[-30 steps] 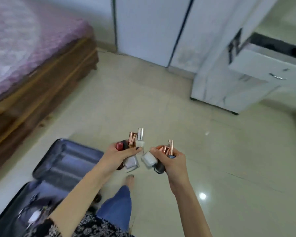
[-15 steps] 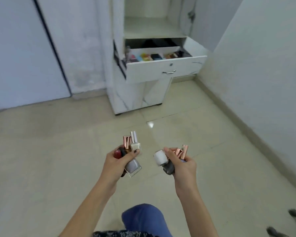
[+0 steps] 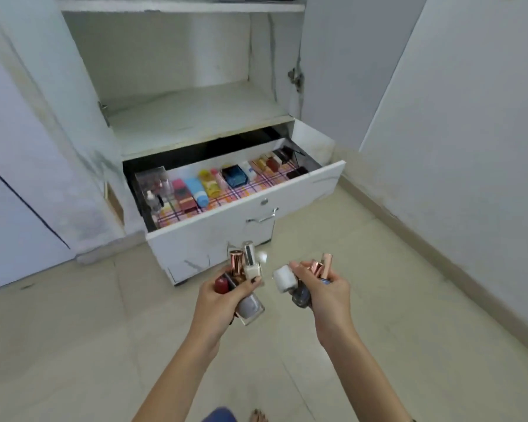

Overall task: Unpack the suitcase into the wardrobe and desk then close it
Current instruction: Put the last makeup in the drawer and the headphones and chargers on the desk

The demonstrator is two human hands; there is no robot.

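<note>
Both forearms outstretched, left hand and right hand fingers clamped on nail-polish bottles.

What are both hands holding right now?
Left hand: closed around several nail polish bottles.
Right hand: closed around more nail polish.

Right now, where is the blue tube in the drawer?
In the head view, the blue tube lies in the left part of the open drawer, between a pink and red box on its left and a yellow bottle on its right.
</note>
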